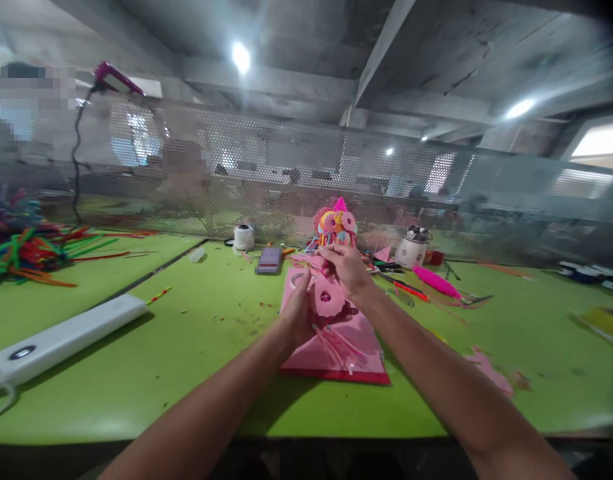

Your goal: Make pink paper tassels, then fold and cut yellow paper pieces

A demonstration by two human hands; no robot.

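My left hand (299, 312) is closed on the edge of a pink scalloped paper disc (335, 305) with a dark hole in its middle. Its thumb points up along the disc's left side. At the upper edge of the disc my right hand (350, 272) makes a pinch, thumb against forefinger; what lies between the fingertips is too small to make out. Thin pink strips (331, 343) hang below the disc. Under both hands lies a stack of pink sheets (363, 353) with a red front edge.
Behind my hands stands a colourful decoration (341, 223). A phone (269, 261), a white roll (243, 237) and a whitish jar (411, 248) are nearby. A white power strip (71, 333) lies left, a bright pink bundle (436, 283) and pink scraps (489, 372) right. Perforated metal panel (286, 160) at the back.
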